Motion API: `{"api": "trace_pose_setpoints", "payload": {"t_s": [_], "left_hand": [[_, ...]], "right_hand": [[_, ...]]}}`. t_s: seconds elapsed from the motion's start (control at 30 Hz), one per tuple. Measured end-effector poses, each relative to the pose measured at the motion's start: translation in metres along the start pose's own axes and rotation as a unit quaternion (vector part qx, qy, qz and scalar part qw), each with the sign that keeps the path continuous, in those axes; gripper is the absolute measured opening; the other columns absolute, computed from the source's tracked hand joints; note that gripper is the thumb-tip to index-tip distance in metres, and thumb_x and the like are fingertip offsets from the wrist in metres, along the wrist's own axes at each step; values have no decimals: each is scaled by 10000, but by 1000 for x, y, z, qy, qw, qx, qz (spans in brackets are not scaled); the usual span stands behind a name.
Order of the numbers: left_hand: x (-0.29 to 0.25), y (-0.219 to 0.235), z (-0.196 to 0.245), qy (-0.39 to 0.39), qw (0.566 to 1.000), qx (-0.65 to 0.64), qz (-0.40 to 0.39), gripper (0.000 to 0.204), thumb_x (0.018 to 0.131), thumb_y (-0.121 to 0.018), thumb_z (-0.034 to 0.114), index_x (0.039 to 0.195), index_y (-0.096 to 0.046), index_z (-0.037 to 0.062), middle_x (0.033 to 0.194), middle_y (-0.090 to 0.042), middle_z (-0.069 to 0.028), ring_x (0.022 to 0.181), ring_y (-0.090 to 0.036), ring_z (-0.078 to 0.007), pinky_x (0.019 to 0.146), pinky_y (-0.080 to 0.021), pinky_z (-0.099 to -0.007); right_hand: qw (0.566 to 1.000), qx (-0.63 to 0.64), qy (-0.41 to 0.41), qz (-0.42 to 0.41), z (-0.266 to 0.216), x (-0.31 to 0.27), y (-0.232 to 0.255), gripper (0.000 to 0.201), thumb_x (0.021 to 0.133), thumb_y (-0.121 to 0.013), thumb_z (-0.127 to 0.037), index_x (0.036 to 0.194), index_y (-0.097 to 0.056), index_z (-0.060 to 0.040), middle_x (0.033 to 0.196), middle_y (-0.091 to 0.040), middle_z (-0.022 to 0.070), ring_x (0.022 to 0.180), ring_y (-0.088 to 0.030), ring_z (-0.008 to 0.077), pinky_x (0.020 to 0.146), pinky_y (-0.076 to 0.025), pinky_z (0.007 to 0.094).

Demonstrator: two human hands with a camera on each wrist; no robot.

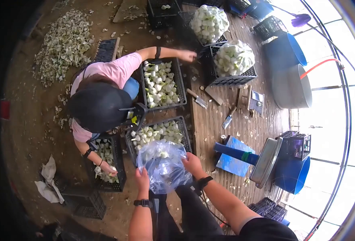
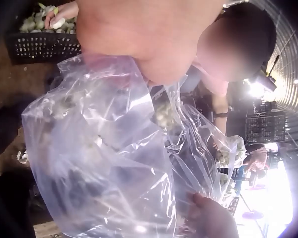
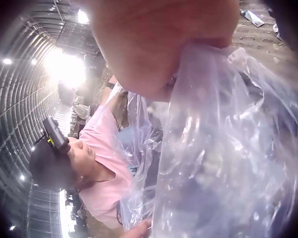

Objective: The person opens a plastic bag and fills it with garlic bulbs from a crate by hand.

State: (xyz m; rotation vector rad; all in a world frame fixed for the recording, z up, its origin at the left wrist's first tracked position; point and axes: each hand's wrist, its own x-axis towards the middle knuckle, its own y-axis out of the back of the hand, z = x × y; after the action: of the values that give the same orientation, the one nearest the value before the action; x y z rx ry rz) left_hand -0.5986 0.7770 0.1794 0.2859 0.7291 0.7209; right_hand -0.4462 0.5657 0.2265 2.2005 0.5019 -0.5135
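Note:
A clear plastic bag [image 1: 163, 166] is spread between both hands in the head view, in front of the legs. My left hand [image 1: 142, 180] grips its left edge; my right hand [image 1: 194, 165] grips the opposite edge. In the left wrist view the crinkled bag [image 2: 99, 148] hangs below the left hand [image 2: 139, 39], and in the right wrist view the film [image 3: 228, 148] drapes from the right hand [image 3: 164, 44]. Just beyond the bag stands a black crate [image 1: 188, 138] of white garlic bulbs [image 1: 153, 133]. Whether the bag holds anything is unclear.
Across from me a person in pink [image 1: 121, 70] reaches among garlic crates [image 1: 182, 94]. Two full bags [image 1: 209, 25] [image 1: 234, 58] stand in crates on the right. Knives [image 1: 197, 99] [image 1: 229, 118], a scale [image 1: 265, 162] and blue tubs [image 1: 286, 50] lie or stand beyond; peelings [image 1: 65, 46] are heaped at upper left.

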Motion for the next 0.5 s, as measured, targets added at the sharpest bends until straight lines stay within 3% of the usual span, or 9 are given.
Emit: {"api": "trace_pose_setpoints", "payload": {"t_s": [0.17,0.27,0.37,0.43,0.5], "left_hand": [[-5,17,26,62,997,-37,-41,271,890,-562,242,1007,-575,-2,791,-644,-126,705,-622,-259,650,-471,-373],[8,10,-20,29,999,9,-39,275,879,-571,254,1015,-581,16,812,-651,-135,726,-627,-294,660,-474,-377],[-1,26,25,69,993,46,-80,283,874,-572,274,1026,-588,35,845,-649,-136,760,-630,-297,682,-477,-383],[1,24,11,67,994,31,-82,288,873,-570,280,1036,-593,44,872,-649,-139,784,-632,-293,695,-479,-389],[5,19,-11,48,994,4,-94,309,872,-562,293,1068,-598,56,922,-652,-145,835,-637,-296,720,-484,-394]], "right_hand": [[999,16,-24,-21,-10,1,-3,228,834,-614,-250,869,-582,-27,690,-615,131,629,-627,263,596,-474,380],[1000,9,-20,-13,-15,3,-6,236,835,-608,-257,864,-583,-24,685,-617,133,637,-632,262,595,-475,383],[999,23,-43,-21,-32,2,1,254,830,-610,-276,864,-584,-25,691,-621,142,658,-633,290,614,-477,398],[998,24,-54,-24,-13,9,-11,268,825,-613,-292,868,-586,-28,709,-627,150,684,-632,315,638,-477,409],[998,16,-64,-23,-33,3,0,280,825,-612,-308,877,-589,-33,722,-631,156,690,-630,328,643,-478,413]]}}
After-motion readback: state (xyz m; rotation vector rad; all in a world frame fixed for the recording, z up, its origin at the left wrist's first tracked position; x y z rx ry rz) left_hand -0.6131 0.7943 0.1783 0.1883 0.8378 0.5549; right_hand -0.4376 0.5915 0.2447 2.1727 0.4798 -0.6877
